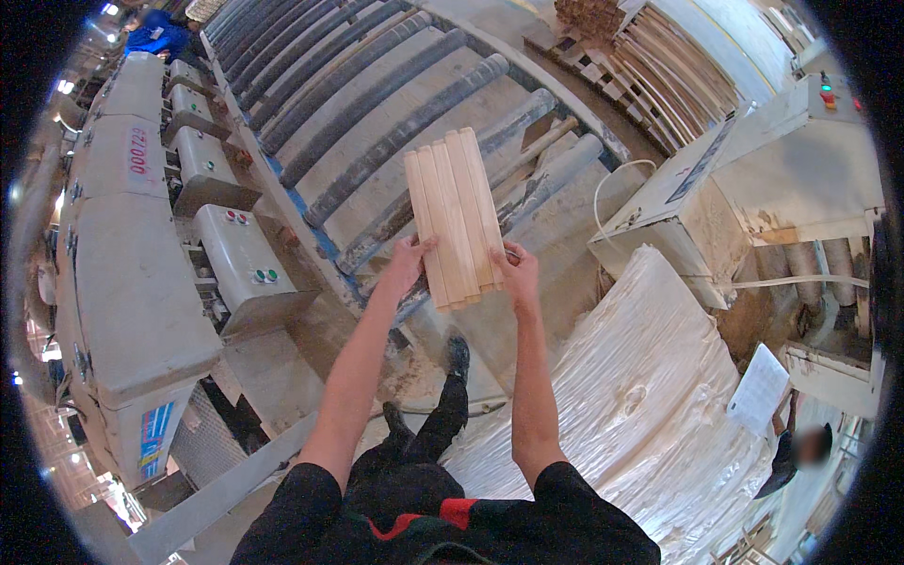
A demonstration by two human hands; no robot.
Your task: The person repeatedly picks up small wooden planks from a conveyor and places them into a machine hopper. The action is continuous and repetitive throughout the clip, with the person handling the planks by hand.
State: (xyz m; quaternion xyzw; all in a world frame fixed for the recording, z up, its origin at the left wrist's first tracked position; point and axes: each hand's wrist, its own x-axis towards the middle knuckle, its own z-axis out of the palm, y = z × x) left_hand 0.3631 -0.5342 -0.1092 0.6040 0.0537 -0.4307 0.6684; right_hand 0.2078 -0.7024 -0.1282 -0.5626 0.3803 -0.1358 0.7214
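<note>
Between my two hands I hold several pale wooden slats [455, 217] side by side, raised in front of me over the near end of a roller conveyor [405, 132]. My left hand [408, 264] is closed on the bundle's left edge, its thumb lying on the front face. On the opposite edge, my right hand [517, 271] grips the lower right corner with the thumb in front. The slats' ends are slightly uneven at top and bottom. Most of my fingers are hidden behind the wood.
Grey machine housings with button boxes [235, 254] line the left. At right stands a dusty control cabinet [716, 188], near a plastic-wrapped stack [631, 386]. Lumber [673, 71] lies on pallets beyond. A person [155, 36] in blue is far left; another person [800, 452] stands lower right by a white sheet [758, 391].
</note>
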